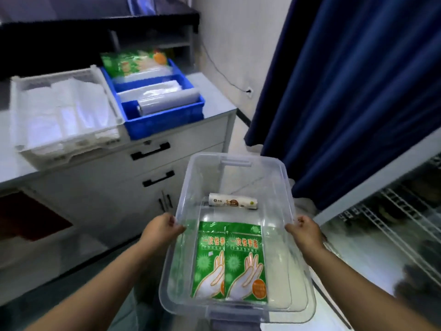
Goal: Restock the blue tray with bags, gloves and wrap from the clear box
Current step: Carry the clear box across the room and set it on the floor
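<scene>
Hands (pixel 164 226) (pixel 307 231) grip clear box (pixel 238 157); blue tray (pixel 164 123) & white basket (pixel 66 151) side-by-side.

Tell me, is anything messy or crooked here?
Only a little. The green glove pack at the back of the blue tray sticks up tilted past its rim, not flat. In the clear box, the two packs and the roll lie neatly.

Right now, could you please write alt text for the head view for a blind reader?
A person's left hand and right hand hold a clear box by its long rims; inside lie two green glove packs side by side and a white roll. Beyond, on a counter, a blue tray holds another green pack, clear bags and a wrap roll.
</scene>
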`<state>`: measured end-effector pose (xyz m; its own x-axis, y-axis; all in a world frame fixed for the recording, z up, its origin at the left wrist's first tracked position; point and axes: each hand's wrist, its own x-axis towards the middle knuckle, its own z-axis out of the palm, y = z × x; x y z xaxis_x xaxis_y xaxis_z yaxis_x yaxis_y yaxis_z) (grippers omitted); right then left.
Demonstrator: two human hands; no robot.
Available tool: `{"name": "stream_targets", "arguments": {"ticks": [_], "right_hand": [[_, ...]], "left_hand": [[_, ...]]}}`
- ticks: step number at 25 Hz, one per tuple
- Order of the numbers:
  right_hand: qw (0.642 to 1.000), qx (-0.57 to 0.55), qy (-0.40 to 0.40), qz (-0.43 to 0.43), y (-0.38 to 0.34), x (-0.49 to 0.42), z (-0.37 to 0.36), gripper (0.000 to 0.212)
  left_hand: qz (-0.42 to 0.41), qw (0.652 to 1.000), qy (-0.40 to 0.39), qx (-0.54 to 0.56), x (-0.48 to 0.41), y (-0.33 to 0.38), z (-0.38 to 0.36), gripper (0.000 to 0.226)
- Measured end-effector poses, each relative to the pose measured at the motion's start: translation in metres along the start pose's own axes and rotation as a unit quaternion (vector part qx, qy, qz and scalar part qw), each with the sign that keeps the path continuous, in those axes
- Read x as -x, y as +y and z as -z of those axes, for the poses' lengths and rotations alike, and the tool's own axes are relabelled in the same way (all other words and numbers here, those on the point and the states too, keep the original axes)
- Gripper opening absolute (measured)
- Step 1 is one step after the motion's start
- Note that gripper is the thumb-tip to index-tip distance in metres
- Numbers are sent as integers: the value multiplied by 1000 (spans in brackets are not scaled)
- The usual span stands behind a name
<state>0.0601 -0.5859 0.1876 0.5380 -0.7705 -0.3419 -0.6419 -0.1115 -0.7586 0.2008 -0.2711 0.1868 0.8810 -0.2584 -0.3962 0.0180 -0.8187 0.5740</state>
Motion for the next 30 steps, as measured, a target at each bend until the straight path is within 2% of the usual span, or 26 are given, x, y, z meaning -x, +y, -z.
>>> {"name": "stream_targets", "arguments": {"ticks": [2, 5, 13, 20, 23, 30], "right_hand": [[999, -35, 24, -7, 3, -27, 28, 15], [997, -58, 46, -16, 1, -88, 71, 16], [997, -62, 48, 0, -51, -255, 134, 17], [998, -22, 50, 32, -133, -366, 130, 14], [997, -14, 39, 62, -191, -435, 109, 17], [997, -15, 31, 66, -315, -565, 59, 19]], "left_hand": [[-24, 999, -15, -22, -28, 43, -12, 32], [-52, 997, -29, -52, -74, 113, -38, 33], [-52, 998, -18, -31, -172, 251, -67, 33], [-35, 999, 8, 35, -265, 319, -41, 28], [-45, 996, 38, 61, -342, 347, -19, 31], [-25, 989, 63, 134, -487, 400, 44, 32]]}}
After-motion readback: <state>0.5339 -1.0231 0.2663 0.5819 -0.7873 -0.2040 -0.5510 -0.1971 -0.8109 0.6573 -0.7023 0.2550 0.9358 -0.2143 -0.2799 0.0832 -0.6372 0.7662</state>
